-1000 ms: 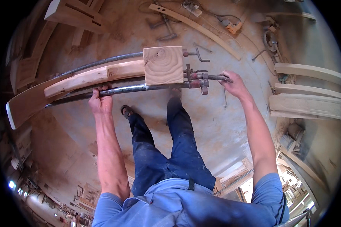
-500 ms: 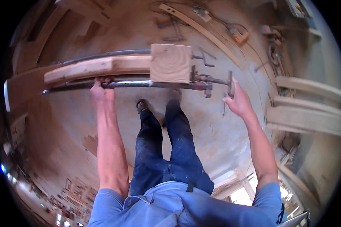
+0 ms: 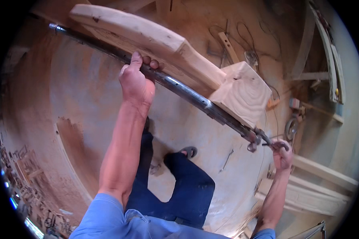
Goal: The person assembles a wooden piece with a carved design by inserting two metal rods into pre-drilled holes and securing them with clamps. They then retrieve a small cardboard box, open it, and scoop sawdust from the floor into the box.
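A long dark metal bar clamp (image 3: 183, 91) slants from upper left to lower right, alongside a thick curved wooden piece (image 3: 135, 31). At that piece's right end is a squared wooden block (image 3: 245, 93) with rings in its end grain. My left hand (image 3: 137, 81) is closed around the clamp's bar, its thumb lying along the top and fingertips showing beyond it. My right hand (image 3: 283, 154) grips the clamp's screw handle (image 3: 278, 145) past the block. The clamp's far end is partly dark, so its jaw there cannot be made out.
On the floor lie a wrench (image 3: 226, 160), a batten with holes (image 3: 228, 47) and an orange tool (image 3: 272, 104) near cables. Long boards (image 3: 319, 197) are stacked at the right, and a wheel (image 3: 291, 128) is above them. More boards (image 3: 332, 59) stand upper right.
The view has turned, and the clamp and wood now slant down to the right. My right hand has gone from partly open beside the handle to closed on it.
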A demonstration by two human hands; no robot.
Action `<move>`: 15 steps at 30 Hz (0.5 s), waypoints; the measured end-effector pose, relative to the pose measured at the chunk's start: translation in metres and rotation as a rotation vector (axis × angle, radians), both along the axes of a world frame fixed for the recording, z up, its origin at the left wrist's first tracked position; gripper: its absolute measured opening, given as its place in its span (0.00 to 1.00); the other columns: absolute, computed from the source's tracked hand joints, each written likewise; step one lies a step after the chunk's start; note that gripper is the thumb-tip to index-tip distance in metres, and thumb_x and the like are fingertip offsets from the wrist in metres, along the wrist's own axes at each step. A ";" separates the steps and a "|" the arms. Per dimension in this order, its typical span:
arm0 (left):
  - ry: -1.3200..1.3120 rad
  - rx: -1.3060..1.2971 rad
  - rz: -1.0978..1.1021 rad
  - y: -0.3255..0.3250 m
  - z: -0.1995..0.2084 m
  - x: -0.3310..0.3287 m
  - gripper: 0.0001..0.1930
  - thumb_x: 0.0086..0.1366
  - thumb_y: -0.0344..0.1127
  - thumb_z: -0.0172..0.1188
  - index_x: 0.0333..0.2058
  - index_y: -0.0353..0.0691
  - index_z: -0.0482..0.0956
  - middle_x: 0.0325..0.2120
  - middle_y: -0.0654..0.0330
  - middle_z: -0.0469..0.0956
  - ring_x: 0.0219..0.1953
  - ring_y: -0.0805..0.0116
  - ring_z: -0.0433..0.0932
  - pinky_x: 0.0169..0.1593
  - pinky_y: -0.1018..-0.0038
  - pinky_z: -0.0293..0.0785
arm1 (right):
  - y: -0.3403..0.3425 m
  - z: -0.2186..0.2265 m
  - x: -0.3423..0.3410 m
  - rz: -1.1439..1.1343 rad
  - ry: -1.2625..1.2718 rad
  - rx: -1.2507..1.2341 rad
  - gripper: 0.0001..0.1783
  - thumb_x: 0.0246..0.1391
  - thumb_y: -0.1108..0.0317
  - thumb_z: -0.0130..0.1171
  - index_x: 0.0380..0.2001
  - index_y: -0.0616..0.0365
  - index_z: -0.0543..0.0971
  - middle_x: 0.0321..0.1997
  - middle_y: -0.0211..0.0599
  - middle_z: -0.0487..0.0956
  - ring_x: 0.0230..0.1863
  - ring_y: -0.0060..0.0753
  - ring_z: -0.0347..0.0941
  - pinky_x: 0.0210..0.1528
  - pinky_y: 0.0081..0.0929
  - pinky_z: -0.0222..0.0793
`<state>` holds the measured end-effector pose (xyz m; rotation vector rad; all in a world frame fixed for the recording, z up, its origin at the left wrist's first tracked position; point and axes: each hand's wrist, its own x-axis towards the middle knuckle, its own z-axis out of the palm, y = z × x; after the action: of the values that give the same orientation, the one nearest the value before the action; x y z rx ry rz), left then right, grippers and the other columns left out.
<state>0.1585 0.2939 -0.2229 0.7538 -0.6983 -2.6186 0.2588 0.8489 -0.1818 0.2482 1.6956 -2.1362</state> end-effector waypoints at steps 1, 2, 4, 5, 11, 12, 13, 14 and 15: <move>0.015 -0.018 0.013 0.000 0.000 0.003 0.07 0.75 0.34 0.50 0.40 0.36 0.68 0.29 0.60 0.67 0.30 0.66 0.68 0.40 0.61 0.75 | -0.016 -0.013 0.000 -0.061 0.086 -0.078 0.24 0.57 0.60 0.68 0.51 0.65 0.78 0.50 0.48 0.81 0.52 0.43 0.78 0.53 0.44 0.75; 0.029 -0.037 0.023 0.001 -0.001 0.006 0.07 0.75 0.34 0.50 0.40 0.36 0.68 0.29 0.60 0.67 0.30 0.66 0.68 0.41 0.60 0.75 | -0.032 -0.025 0.004 -0.161 0.080 -0.090 0.24 0.58 0.58 0.66 0.50 0.64 0.78 0.45 0.44 0.82 0.47 0.40 0.78 0.49 0.40 0.76; 0.069 -0.053 0.042 -0.001 -0.004 0.009 0.08 0.75 0.35 0.50 0.40 0.35 0.67 0.30 0.59 0.67 0.31 0.66 0.69 0.42 0.59 0.76 | -0.067 -0.034 0.006 -0.471 -0.016 -0.021 0.23 0.64 0.54 0.59 0.52 0.62 0.77 0.34 0.36 0.80 0.38 0.31 0.77 0.38 0.31 0.77; 0.089 -0.055 0.045 -0.001 -0.007 0.010 0.09 0.75 0.35 0.50 0.40 0.34 0.67 0.30 0.59 0.67 0.31 0.66 0.69 0.42 0.59 0.77 | -0.057 -0.043 0.006 -0.309 -0.063 -0.212 0.23 0.64 0.54 0.58 0.53 0.62 0.76 0.36 0.36 0.79 0.38 0.30 0.77 0.37 0.29 0.77; 0.185 -0.045 0.064 0.005 -0.016 0.008 0.10 0.75 0.35 0.51 0.39 0.33 0.66 0.31 0.58 0.68 0.31 0.66 0.70 0.43 0.59 0.78 | -0.061 -0.068 0.024 -0.521 0.424 0.965 0.22 0.59 0.74 0.59 0.56 0.64 0.73 0.49 0.43 0.77 0.44 0.35 0.77 0.44 0.25 0.74; 0.180 -0.046 0.073 0.009 -0.019 0.008 0.10 0.75 0.35 0.51 0.39 0.33 0.66 0.32 0.58 0.68 0.31 0.66 0.71 0.43 0.59 0.79 | -0.090 -0.066 0.020 -0.495 0.769 1.311 0.22 0.56 0.79 0.58 0.55 0.67 0.74 0.52 0.48 0.77 0.53 0.41 0.74 0.56 0.31 0.70; 0.181 -0.037 0.081 0.010 -0.018 0.009 0.10 0.75 0.34 0.51 0.39 0.33 0.66 0.32 0.58 0.68 0.31 0.66 0.71 0.43 0.60 0.79 | -0.093 -0.060 0.020 -0.348 0.777 1.352 0.22 0.56 0.79 0.58 0.55 0.67 0.74 0.53 0.48 0.76 0.55 0.41 0.73 0.58 0.33 0.68; 0.183 -0.029 0.091 0.011 -0.017 0.008 0.09 0.75 0.34 0.51 0.39 0.33 0.66 0.32 0.58 0.68 0.31 0.67 0.70 0.42 0.60 0.79 | -0.093 -0.056 0.022 -0.199 0.784 1.392 0.22 0.57 0.78 0.57 0.56 0.67 0.74 0.54 0.49 0.76 0.57 0.41 0.72 0.61 0.35 0.66; 0.182 -0.028 0.099 0.012 -0.014 0.010 0.09 0.75 0.34 0.51 0.39 0.33 0.66 0.32 0.58 0.68 0.31 0.67 0.70 0.42 0.61 0.79 | -0.092 -0.056 0.026 -0.053 0.783 1.427 0.22 0.57 0.77 0.57 0.56 0.66 0.73 0.55 0.49 0.76 0.59 0.41 0.70 0.63 0.37 0.64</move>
<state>0.1680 0.3062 -0.2374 0.5196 -0.6276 -2.5422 0.2845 0.7566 -0.2380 -0.2248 3.3802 -0.6056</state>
